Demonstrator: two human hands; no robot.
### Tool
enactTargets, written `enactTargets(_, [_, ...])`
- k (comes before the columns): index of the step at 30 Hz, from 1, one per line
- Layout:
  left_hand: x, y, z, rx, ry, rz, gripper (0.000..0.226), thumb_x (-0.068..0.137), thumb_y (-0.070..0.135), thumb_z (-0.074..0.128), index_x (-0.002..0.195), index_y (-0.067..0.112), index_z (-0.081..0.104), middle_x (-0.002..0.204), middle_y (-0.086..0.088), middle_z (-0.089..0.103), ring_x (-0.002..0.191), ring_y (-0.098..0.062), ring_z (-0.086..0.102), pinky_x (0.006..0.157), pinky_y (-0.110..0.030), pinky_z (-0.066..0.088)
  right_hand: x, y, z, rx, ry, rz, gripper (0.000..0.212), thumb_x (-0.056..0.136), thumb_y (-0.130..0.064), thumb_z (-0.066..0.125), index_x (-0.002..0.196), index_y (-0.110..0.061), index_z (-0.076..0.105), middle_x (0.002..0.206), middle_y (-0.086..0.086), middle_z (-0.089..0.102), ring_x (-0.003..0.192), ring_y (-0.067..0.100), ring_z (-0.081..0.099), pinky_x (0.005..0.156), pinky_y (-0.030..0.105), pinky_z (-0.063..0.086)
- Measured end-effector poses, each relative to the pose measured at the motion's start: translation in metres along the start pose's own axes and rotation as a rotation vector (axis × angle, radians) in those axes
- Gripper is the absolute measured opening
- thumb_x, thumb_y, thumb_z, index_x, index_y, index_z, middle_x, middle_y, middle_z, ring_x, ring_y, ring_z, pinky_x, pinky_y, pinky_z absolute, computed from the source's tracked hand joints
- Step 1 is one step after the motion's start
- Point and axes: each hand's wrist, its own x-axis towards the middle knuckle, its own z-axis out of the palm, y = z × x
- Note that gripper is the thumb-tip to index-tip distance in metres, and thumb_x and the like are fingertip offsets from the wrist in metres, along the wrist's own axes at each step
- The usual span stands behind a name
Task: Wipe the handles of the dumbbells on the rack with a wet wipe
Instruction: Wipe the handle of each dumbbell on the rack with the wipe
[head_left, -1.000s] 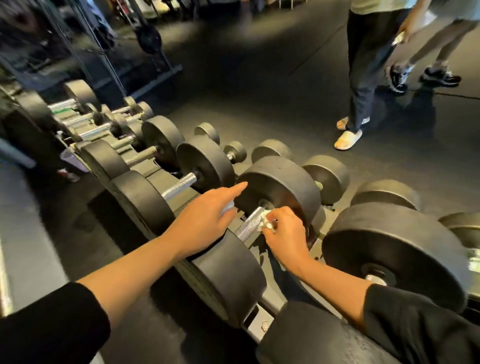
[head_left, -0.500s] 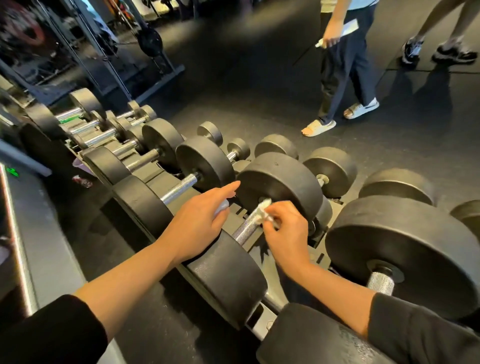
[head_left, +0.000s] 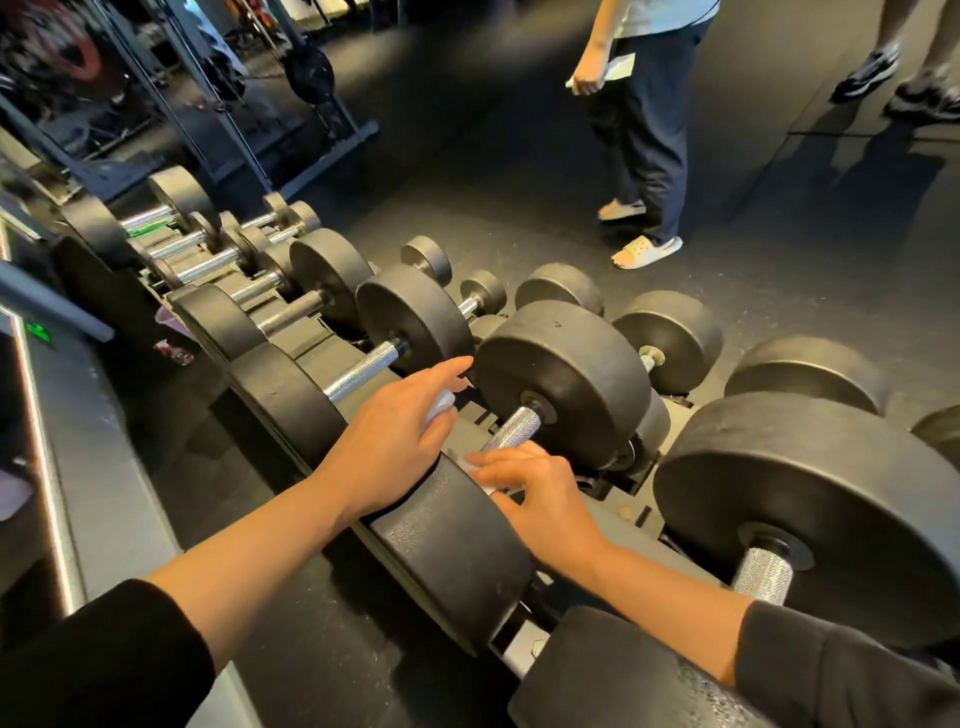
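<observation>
Pinching a crumpled white wet wipe (head_left: 480, 470) against the near end of a knurled steel handle (head_left: 511, 427), the right hand (head_left: 537, 499) curls its fingers round the bar just beside the near black weight head (head_left: 452, 551) of that dumbbell. Left of it, the left hand (head_left: 392, 439) rests over the top of the same near head, its forefinger stretched out toward the far head (head_left: 563, 376) while the other fingers hold a small white object (head_left: 440, 406) that I cannot identify. Both forearms come in from the bottom edge in black sleeves (head_left: 98, 660). To the right, a larger dumbbell (head_left: 810, 499) lies on the same rack (head_left: 524, 649), a short stretch of its knurled bar showing above the right sleeve. Left of the gripped handle, the next dumbbell's bright bar (head_left: 361, 371) lies bare between its two heads, and beyond it the row runs on to the far left in smaller and smaller sizes (head_left: 208, 260), all resting side by side on the sloping rack. A second row of dumbbells (head_left: 667, 338) sits behind the first, toward the open floor. Farther off, on the dark rubber floor (head_left: 493, 182), a person (head_left: 649, 114) in dark trousers and pale sandals stands holding something light in one hand, and another person's trainers (head_left: 878, 67) show at the top right.
</observation>
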Motion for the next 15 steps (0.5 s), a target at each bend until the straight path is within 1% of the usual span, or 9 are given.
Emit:
enactTargets(2, [0.000, -0.001, 0.000, -0.003, 0.001, -0.009, 0.047, 0.099, 0.024, 0.045, 0.144, 0.033, 0.033, 0.131, 0.014, 0.054, 0.119, -0.003, 0.046, 0.093, -0.015, 0.029, 0.002, -0.003, -0.001, 0.018, 0.009, 0.039, 0.030, 0.079, 0.003, 0.066, 0.099, -0.017, 0.075, 0.109, -0.009, 0.069, 0.105, 0.005, 0.055, 0.093, 0.032, 0.048])
enactTargets(4, [0.000, -0.001, 0.000, -0.012, 0.000, -0.016, 0.047, 0.099, 0.025, 0.046, 0.144, 0.032, 0.034, 0.131, 0.014, 0.054, 0.121, -0.003, 0.046, 0.095, -0.017, 0.030, 0.008, -0.006, -0.005, -0.023, 0.113, 0.066, 0.031, 0.079, 0.005, 0.065, 0.100, -0.016, 0.075, 0.108, -0.006, 0.070, 0.104, 0.004, 0.053, 0.096, 0.030, 0.046])
enactTargets(6, [0.001, -0.001, -0.001, -0.018, 0.005, -0.018, 0.047, 0.099, 0.025, 0.046, 0.143, 0.032, 0.034, 0.131, 0.013, 0.054, 0.121, -0.004, 0.046, 0.097, -0.019, 0.031, 0.020, -0.005, -0.011, -0.150, 0.242, 0.052, 0.031, 0.081, 0.003, 0.063, 0.104, -0.014, 0.073, 0.115, -0.003, 0.067, 0.108, 0.010, 0.052, 0.097, 0.026, 0.042])
enactTargets(7, [0.001, -0.001, -0.001, -0.020, 0.008, -0.019, 0.047, 0.099, 0.024, 0.046, 0.143, 0.032, 0.034, 0.131, 0.013, 0.055, 0.122, -0.005, 0.047, 0.098, -0.019, 0.031, 0.025, -0.004, -0.016, -0.228, 0.240, 0.050, 0.030, 0.084, 0.000, 0.062, 0.109, -0.013, 0.071, 0.123, -0.001, 0.063, 0.112, 0.015, 0.050, 0.098, 0.023, 0.039])
enactTargets(9, [0.001, -0.001, -0.001, -0.023, 0.011, -0.028, 0.047, 0.099, 0.024, 0.046, 0.143, 0.031, 0.034, 0.132, 0.011, 0.055, 0.122, -0.007, 0.047, 0.099, -0.020, 0.032, 0.032, -0.002, -0.021, -0.393, 0.122, 0.051, 0.030, 0.091, -0.009, 0.056, 0.119, -0.014, 0.065, 0.133, 0.001, 0.056, 0.115, 0.018, 0.043, 0.096, 0.025, 0.036])
enactTargets(11, [0.002, 0.000, -0.001, -0.032, 0.006, -0.031, 0.047, 0.099, 0.023, 0.046, 0.144, 0.030, 0.034, 0.133, 0.010, 0.054, 0.122, -0.008, 0.048, 0.098, -0.019, 0.031, 0.032, -0.001, -0.020, -0.484, 0.029, 0.031, 0.029, 0.095, -0.016, 0.052, 0.121, -0.014, 0.063, 0.130, 0.001, 0.057, 0.112, 0.016, 0.039, 0.092, 0.025, 0.038])
enactTargets(15, [0.002, 0.001, -0.001, -0.044, -0.005, -0.003, 0.049, 0.099, 0.021, 0.046, 0.144, 0.031, 0.033, 0.134, 0.010, 0.053, 0.123, -0.007, 0.047, 0.096, -0.018, 0.030, 0.031, -0.012, -0.021, -0.443, -0.091, 0.013, 0.026, 0.094, -0.015, 0.053, 0.117, -0.016, 0.066, 0.117, -0.004, 0.063, 0.110, 0.012, 0.040, 0.093, 0.023, 0.039])
